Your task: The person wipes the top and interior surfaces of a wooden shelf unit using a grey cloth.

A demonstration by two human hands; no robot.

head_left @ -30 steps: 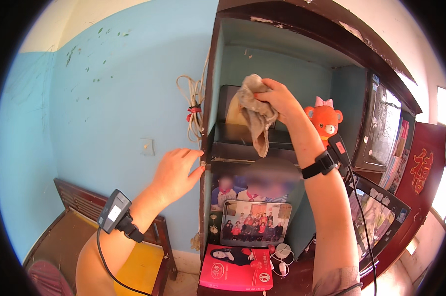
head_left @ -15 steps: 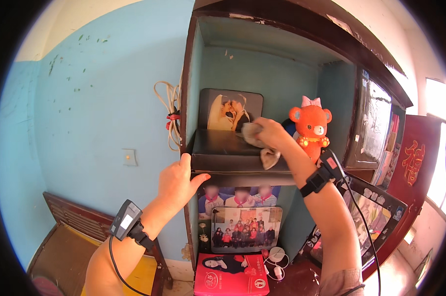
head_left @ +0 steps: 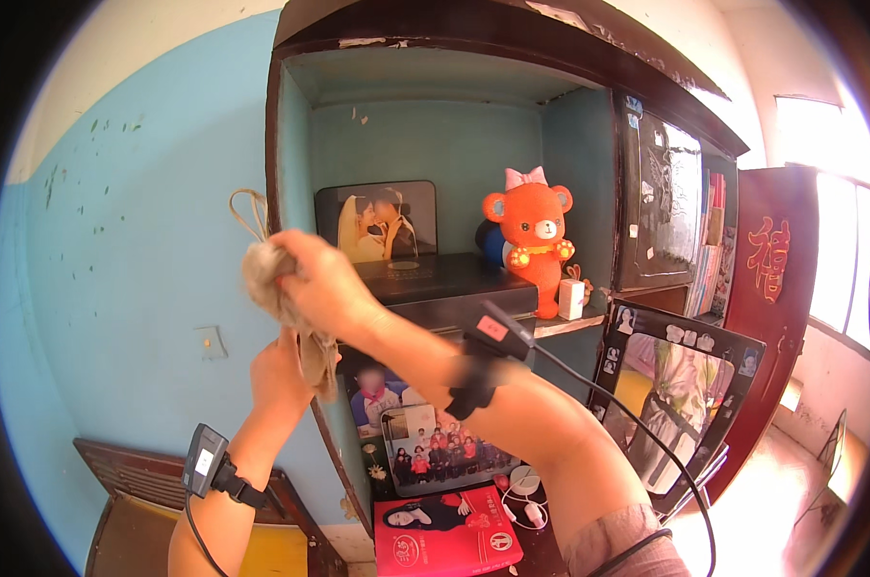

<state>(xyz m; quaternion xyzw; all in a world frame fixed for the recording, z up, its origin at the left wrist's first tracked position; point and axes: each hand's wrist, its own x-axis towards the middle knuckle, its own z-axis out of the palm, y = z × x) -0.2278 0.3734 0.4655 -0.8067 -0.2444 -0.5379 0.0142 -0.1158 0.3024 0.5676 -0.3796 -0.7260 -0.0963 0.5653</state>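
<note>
A crumpled grey-brown cloth [head_left: 267, 273] is bunched in my right hand [head_left: 324, 287], its fingers closed on it. The cloth is against the front left edge of the dark cabinet [head_left: 274, 144], with a loose end hanging down. Just below, my left hand [head_left: 283, 373] is at the same edge, its fingers mostly hidden behind the hanging cloth. On the shelf beside my right hand lies a black box [head_left: 454, 281], with a framed couple photo [head_left: 396, 216] standing at its back. An orange toy bear [head_left: 534, 236] sits to the right of the box.
Below are a group photo [head_left: 444, 457], a red flat box [head_left: 444, 539] and a white charger with cable [head_left: 526, 486]. A small white box [head_left: 571, 299] stands by the bear. A dark-framed mirror [head_left: 680, 394] leans at right; a wooden chair [head_left: 156, 466] is lower left.
My right hand has carried the cloth from the black box's top leftward to the cabinet's left edge. The view has shifted right, and the cloth now covers part of my left hand.
</note>
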